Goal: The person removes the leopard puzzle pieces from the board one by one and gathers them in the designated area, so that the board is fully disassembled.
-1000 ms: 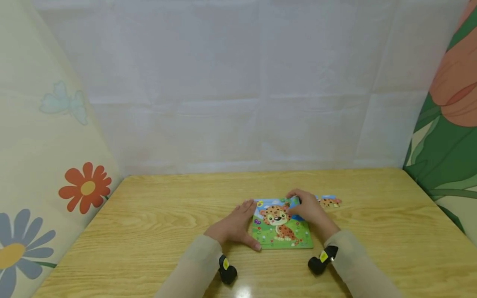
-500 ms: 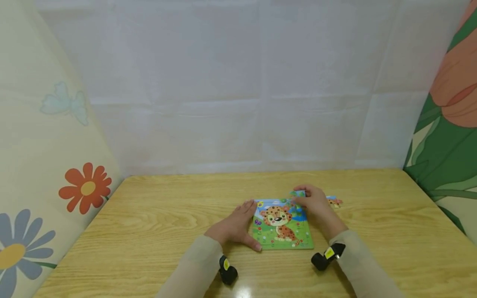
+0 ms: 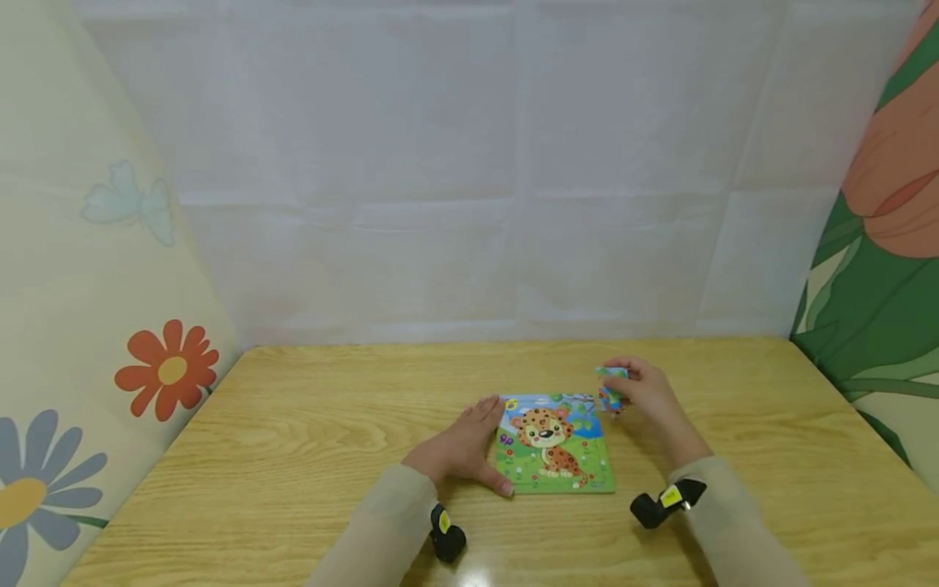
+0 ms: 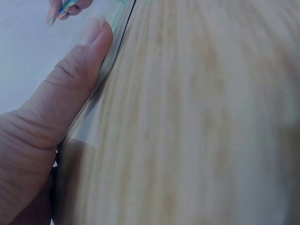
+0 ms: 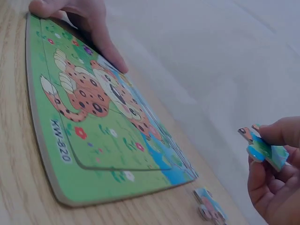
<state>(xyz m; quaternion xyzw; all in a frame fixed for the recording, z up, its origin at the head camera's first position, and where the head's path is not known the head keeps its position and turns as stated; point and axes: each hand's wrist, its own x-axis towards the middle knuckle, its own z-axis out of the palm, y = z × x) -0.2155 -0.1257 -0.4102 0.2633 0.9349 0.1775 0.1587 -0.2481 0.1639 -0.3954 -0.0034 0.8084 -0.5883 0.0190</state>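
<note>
A square puzzle board with a cartoon leopard on green grass and blue sky lies flat on the table. My left hand rests along its left edge, fingers straight and thumb at the near corner; the left wrist view shows this thumb on the edge. Beyond the board's upper right corner, my right hand pinches a puzzle piece coloured blue, green and spotted orange between thumb and fingers. Below it in the right wrist view, another spotted puzzle piece lies on the table beside the board.
The wood-grain table extends around the board. A white cloth hangs behind it. Flower-printed panels stand at both sides. Black wrist cameras hang below both sleeves.
My right hand has lifted away from the board's upper right corner, moving right and back with the puzzle piece between its fingers. The left hand has stayed at the left edge.
</note>
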